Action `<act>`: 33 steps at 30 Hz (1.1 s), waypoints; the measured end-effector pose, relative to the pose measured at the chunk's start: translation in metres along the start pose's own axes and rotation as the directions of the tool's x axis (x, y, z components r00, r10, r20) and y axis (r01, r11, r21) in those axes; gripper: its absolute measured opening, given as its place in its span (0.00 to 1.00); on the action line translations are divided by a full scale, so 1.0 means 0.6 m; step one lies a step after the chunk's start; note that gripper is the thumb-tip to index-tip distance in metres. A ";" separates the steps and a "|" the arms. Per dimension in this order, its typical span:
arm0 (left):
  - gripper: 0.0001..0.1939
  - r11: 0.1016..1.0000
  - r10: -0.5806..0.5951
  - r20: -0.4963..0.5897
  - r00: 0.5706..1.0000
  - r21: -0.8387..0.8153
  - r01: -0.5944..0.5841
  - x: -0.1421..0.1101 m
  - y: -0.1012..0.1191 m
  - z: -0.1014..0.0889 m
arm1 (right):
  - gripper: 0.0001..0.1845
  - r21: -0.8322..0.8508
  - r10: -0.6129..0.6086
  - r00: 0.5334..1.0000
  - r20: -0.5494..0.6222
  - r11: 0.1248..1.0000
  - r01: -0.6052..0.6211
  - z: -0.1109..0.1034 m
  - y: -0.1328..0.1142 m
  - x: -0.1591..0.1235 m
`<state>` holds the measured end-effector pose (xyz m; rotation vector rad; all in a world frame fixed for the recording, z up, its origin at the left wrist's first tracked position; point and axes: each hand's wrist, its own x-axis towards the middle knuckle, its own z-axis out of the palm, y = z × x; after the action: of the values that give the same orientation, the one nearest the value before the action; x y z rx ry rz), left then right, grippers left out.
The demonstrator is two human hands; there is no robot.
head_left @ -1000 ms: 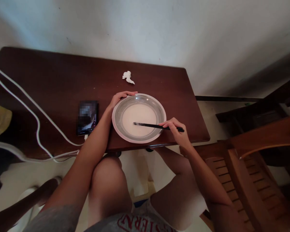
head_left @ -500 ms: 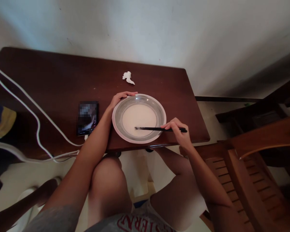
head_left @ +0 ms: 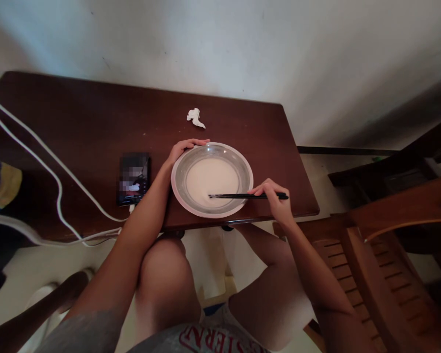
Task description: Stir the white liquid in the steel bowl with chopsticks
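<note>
Black chopsticks [head_left: 231, 196] have slid slightly toward the right of the frame since half a second ago, and the right hand [head_left: 278, 198] has shifted with them; the left hand [head_left: 182, 149] has kept its place. At the centre of the frame sits a wide bowl [head_left: 245, 169], grey inside with a pale rim, on the near edge of the dark brown bench [head_left: 95, 113]. It holds a milky white mixture [head_left: 211, 174], and the whitened tips of the chopsticks meet it just below its middle. The right fingers are closed around the chopsticks — which lie nearly level across the bowl's right side (pressed so close together that they look like one stick). The left fingers lie straight along the rim at the bowl's upper left — whether they pinch it cannot be told, as the thumb is hidden.

Above the bowl lies a crumpled white tissue [head_left: 195, 117]. Left of centre, beside the left forearm, a phone [head_left: 134, 179] shows a lit picture, partly blurred, with white cables [head_left: 61, 191] curving past it. A slatted wooden chair [head_left: 369, 289] fills the lower right.
</note>
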<state>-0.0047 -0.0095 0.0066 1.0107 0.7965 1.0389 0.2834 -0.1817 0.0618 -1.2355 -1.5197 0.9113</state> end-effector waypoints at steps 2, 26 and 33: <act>0.16 1.000 -0.003 -0.002 1.000 -0.001 0.003 0.001 0.001 0.001 | 0.16 -0.051 -0.006 0.996 0.094 0.999 0.011 0.011 0.000 0.000; 0.16 1.000 0.021 0.033 0.999 0.001 -0.021 0.003 -0.007 -0.007 | 0.19 -0.087 -0.049 0.990 -0.129 0.995 0.038 -0.013 0.002 0.007; 0.16 1.000 0.018 0.027 0.999 0.022 -0.018 0.003 -0.004 -0.006 | 0.19 -0.067 0.002 0.996 0.087 0.998 0.004 0.006 -0.001 0.004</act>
<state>-0.0068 -0.0070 0.0028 1.0506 0.7796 1.0317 0.2796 -0.1796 0.0619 -1.2566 -1.6314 0.9305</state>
